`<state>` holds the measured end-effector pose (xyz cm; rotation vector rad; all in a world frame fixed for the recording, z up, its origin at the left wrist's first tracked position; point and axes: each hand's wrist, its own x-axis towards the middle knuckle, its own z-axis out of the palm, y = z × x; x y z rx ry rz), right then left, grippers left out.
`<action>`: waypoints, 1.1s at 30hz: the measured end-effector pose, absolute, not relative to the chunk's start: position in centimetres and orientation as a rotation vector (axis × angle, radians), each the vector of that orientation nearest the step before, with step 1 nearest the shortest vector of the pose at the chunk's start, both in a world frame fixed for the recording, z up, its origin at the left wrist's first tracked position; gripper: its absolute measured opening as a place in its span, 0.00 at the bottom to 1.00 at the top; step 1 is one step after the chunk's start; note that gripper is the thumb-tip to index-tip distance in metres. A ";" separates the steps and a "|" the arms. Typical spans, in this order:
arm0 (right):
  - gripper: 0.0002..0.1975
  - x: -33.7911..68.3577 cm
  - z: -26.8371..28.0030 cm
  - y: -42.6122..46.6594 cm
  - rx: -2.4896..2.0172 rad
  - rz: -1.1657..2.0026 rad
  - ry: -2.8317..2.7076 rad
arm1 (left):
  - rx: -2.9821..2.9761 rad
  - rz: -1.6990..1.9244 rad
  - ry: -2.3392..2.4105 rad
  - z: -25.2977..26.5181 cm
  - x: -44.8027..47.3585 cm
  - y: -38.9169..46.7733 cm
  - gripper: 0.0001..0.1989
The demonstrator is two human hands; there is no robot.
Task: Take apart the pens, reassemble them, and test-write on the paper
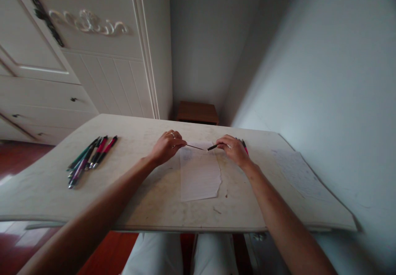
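Note:
Above the lined sheet of paper (200, 180), my left hand (168, 146) pinches one end of a thin dark rod (194, 147) that looks like a pen refill. Its free end points right, to a small pale tip. My right hand (234, 149) grips a short black pen part (212, 147), angled down to the left. The two pieces come close near the paper's top edge; I cannot tell whether they touch. Partly hidden behind my right hand lie a pink and a dark pen (244, 145).
A pile of several pens (93, 155) lies at the left of the white table (145, 200). Another written sheet (298, 171) is at the right, by the wall. Small scraps (217, 211) lie near the front edge. White cabinets and a brown wooden stand (198, 112) are beyond.

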<state>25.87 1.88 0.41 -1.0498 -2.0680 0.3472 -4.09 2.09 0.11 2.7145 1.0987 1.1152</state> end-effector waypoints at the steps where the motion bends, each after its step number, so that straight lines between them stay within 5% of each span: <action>1: 0.06 25.9 0.5 1.9 -1.058 0.339 -2.057 | 2.717 1.118 1.112 0.2 -4.1 2.1 0.09; 33: 0.10 24.9 0.4 1.3 -1.116 0.308 -1.955 | 2.665 1.009 1.366 0.0 -4.4 2.4 0.10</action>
